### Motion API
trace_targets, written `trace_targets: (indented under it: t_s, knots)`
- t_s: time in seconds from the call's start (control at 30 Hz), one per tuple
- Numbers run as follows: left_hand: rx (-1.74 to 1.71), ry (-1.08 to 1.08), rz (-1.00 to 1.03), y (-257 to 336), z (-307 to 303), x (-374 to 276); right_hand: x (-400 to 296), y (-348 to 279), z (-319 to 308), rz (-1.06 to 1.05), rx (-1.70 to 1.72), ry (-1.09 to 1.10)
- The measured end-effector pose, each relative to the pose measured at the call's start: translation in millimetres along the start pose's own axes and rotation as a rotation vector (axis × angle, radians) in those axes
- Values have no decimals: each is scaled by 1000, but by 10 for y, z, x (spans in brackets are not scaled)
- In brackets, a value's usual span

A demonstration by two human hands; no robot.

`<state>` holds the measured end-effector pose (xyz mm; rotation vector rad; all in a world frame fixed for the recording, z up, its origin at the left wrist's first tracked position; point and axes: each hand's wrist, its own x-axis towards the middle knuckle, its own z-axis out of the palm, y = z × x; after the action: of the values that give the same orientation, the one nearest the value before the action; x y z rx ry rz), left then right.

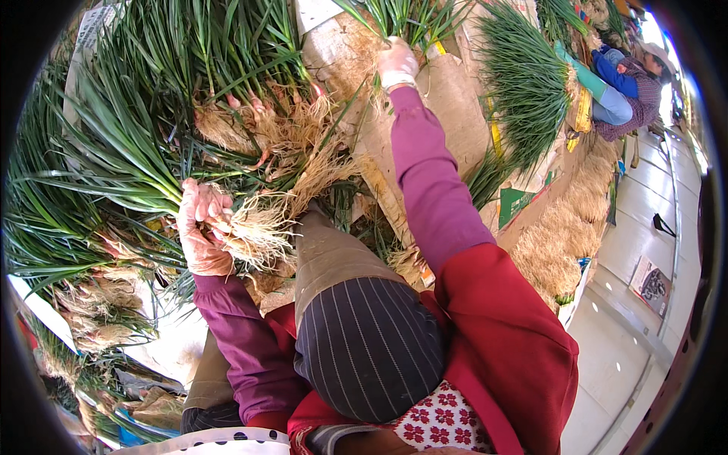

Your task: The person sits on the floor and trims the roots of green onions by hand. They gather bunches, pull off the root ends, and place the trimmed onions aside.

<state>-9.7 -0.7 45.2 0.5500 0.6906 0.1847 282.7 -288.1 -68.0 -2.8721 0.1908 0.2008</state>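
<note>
In a thin, pale glove, my left hand grips a bunch of green onions near its root end. The pale, stringy roots stick out to the right of the fist, and the long leaves fan out to the upper left. My right hand, also gloved, is stretched forward at the top middle, closed around the base of some green-leaved onions with thin roots hanging below it. Between the hands lies a pile of loose onions with reddish bulbs and tangled roots.
Flattened cardboard covers the ground ahead. A large leafy bundle lies at the upper right, with rows of root-out bundles beside a pale floor. A person in blue sleeves sits at the far right. More onions lie left.
</note>
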Motion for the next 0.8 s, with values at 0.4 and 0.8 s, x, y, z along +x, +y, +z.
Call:
trace_targets:
  t_s: [0.4,0.8]
  knots:
    - [340,76,-377,-309,172,55,-1260,-538,27,-393,581,-758]
    - [418,53,-500,-517,-226,65,-1658,-1000,177,70,1006,-1023]
